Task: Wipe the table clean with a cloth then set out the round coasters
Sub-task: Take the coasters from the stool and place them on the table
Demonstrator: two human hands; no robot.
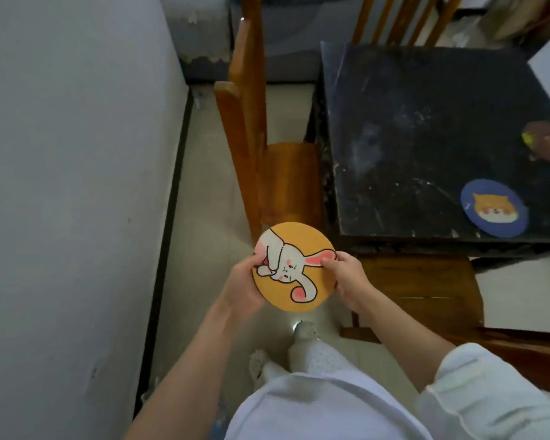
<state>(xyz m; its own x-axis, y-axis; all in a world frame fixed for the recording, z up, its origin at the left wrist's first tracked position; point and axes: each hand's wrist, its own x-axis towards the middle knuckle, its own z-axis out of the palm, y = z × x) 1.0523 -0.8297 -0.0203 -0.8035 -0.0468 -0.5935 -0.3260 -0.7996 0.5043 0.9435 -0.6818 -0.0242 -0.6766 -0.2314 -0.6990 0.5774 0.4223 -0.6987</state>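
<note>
**Rabbit coaster held in both hands beside the table**

The round orange coaster (294,267) bears a white cartoon rabbit with pink ears, outlined in black. It is held in the air over the pale tiled floor (200,192), near the corner of the black table (426,128). The left hand (245,287) grips its left edge, thumb on the face; the right hand (346,277) pinches its right edge.

A blue round coaster (494,208) printed with an orange dog face lies flat near the table's front edge. A brownish object (548,141) at the frame's right edge is blurred and cut off.

The tabletop is dark, glossy and streaked. Two wooden chairs (286,182) stand at the table.
</note>
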